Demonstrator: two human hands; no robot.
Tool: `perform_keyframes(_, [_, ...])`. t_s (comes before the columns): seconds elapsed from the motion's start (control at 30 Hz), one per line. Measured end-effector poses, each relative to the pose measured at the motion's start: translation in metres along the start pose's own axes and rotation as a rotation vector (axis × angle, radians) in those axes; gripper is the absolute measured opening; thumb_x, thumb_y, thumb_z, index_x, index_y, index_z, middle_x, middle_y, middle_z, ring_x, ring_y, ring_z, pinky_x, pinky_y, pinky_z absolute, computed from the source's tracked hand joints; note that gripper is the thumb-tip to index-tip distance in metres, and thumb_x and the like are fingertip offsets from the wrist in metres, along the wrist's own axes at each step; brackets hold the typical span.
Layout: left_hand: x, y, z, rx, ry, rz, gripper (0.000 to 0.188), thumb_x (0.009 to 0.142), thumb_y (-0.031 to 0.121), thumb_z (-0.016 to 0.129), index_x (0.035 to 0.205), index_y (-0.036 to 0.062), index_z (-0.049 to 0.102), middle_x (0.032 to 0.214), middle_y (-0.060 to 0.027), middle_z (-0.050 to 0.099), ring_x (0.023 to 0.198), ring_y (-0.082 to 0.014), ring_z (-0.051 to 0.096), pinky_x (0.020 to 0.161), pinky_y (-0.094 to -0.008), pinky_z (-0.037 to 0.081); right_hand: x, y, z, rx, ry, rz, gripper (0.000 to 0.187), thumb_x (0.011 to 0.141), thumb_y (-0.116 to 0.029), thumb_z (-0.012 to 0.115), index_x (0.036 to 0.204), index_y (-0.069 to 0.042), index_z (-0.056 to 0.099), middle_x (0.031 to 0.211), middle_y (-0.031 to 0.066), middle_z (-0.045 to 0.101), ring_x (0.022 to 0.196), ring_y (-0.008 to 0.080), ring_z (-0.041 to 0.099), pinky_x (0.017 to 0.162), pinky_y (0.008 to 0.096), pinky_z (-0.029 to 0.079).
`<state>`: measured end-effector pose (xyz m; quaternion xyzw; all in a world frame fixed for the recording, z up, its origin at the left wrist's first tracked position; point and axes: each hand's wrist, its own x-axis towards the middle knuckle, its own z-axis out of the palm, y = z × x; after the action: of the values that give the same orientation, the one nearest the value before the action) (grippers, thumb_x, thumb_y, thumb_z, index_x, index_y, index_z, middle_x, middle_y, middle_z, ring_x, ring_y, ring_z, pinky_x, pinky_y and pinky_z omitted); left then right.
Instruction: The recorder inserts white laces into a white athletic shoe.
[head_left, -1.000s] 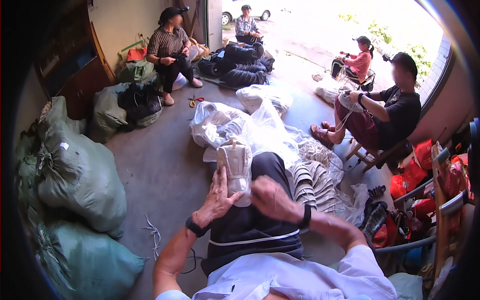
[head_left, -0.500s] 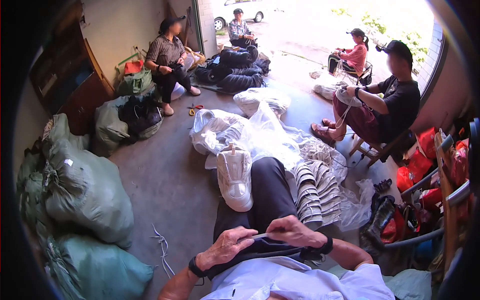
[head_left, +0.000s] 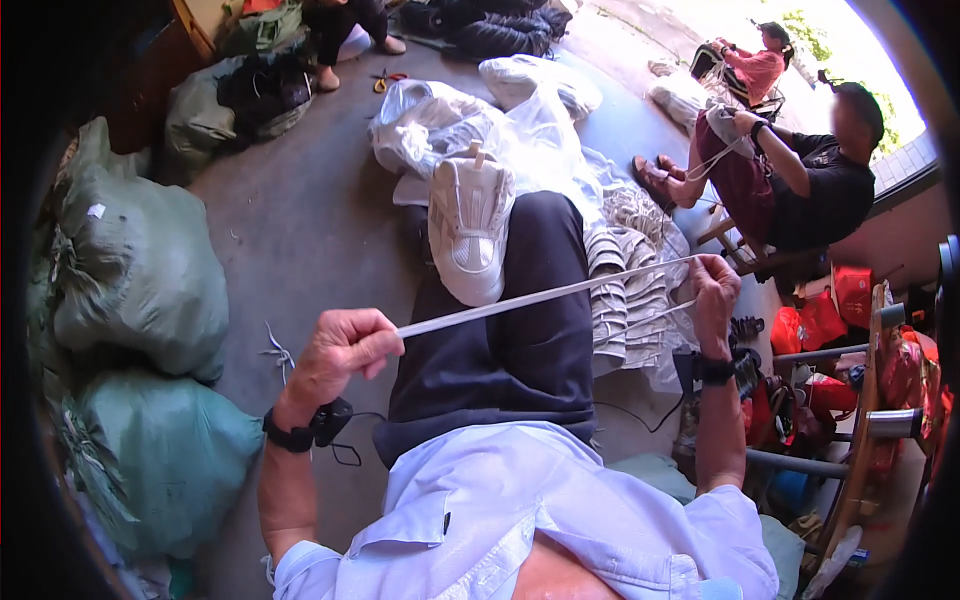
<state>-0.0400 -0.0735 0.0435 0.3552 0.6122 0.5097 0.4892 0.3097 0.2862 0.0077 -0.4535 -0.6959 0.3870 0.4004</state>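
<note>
A white shoelace (head_left: 540, 300) stretches taut across my lap, slanting up to the right. My left hand (head_left: 348, 348) is closed on its left end, thumb and fingers pinching it. At the other side my right hand (head_left: 716, 290) pinches the lace up near the fingertips, and a loose length hangs below that hand. On my left knee rests a white sneaker (head_left: 470, 232), toe pointing toward me, just beyond the lace. Several pale shoe uppers (head_left: 625, 290) lie stacked beside my right leg.
Clear plastic bags (head_left: 540, 130) of pale shoe pieces lie ahead. Full green sacks (head_left: 140, 270) stand at the left. Orange-handled pliers (head_left: 388, 80) lie on the floor. A seated person (head_left: 820, 170) handles a pale piece at the right, near red bags (head_left: 820, 320) and a wooden chair frame.
My hands have moved apart from close together over my lap, drawing the shoelace out straight between them. The view has tilted downward.
</note>
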Motion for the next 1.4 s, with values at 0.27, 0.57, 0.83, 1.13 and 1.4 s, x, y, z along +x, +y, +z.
perform_keyframes(0.27, [0.01, -0.001, 0.013, 0.033, -0.008, 0.04, 0.014, 0.094, 0.008, 0.064, 0.088, -0.0018, 0.071, 0.067, 0.0023, 0.059, 0.058, -0.0042, 0.051, 0.054, -0.0203, 0.04, -0.004, 0.047, 0.012, -0.42, -0.118, -0.247, 0.017, 0.09, -0.009, 0.066, 0.103, 0.0, 0.068, 0.09, 0.0079, 0.069, 0.082, 0.019, 0.064, 0.075, 0.0319, 0.051])
perform_keyframes(0.57, [0.043, 0.01, 0.066, 0.14, -0.218, 0.004, 0.016, 0.095, 0.011, 0.062, 0.095, -0.0006, 0.072, 0.068, 0.0004, 0.062, 0.06, -0.0052, 0.051, 0.056, -0.0232, 0.039, -0.115, -0.094, 0.124, 0.262, -1.031, -0.189, 0.016, 0.094, -0.008, 0.063, 0.107, 0.002, 0.065, 0.082, 0.0121, 0.066, 0.074, 0.0157, 0.063, 0.066, 0.0314, 0.049])
perform_keyframes(0.83, [0.058, 0.001, 0.066, 0.209, -0.121, 0.008, 0.013, 0.092, 0.01, 0.066, 0.088, -0.0002, 0.074, 0.064, -0.0008, 0.066, 0.057, -0.0051, 0.054, 0.052, -0.0229, 0.041, -0.111, -0.067, 0.12, 0.181, -0.925, -0.353, 0.011, 0.09, -0.007, 0.065, 0.093, 0.004, 0.066, 0.071, 0.0165, 0.065, 0.063, 0.0271, 0.065, 0.059, 0.0366, 0.048])
perform_keyframes(1.13, [0.092, -0.016, 0.074, 0.246, 0.352, 0.282, 0.012, 0.091, 0.012, 0.068, 0.093, 0.0004, 0.071, 0.071, -0.0054, 0.068, 0.063, -0.0075, 0.06, 0.058, -0.0265, 0.048, -0.105, -0.061, 0.137, 0.234, -0.713, -0.13, 0.009, 0.089, -0.005, 0.067, 0.09, 0.004, 0.068, 0.064, 0.0098, 0.06, 0.061, 0.0093, 0.055, 0.055, 0.0294, 0.044])
perform_keyframes(1.4, [0.144, -0.048, 0.057, 0.181, 0.519, 0.146, 0.018, 0.089, 0.015, 0.074, 0.093, 0.0017, 0.062, 0.071, 0.0028, 0.061, 0.061, -0.0026, 0.05, 0.054, -0.019, 0.04, -0.064, -0.055, 0.171, 0.107, -0.517, -0.429, 0.009, 0.082, -0.001, 0.068, 0.09, 0.001, 0.072, 0.079, 0.0159, 0.069, 0.069, 0.0277, 0.068, 0.06, 0.0353, 0.05])
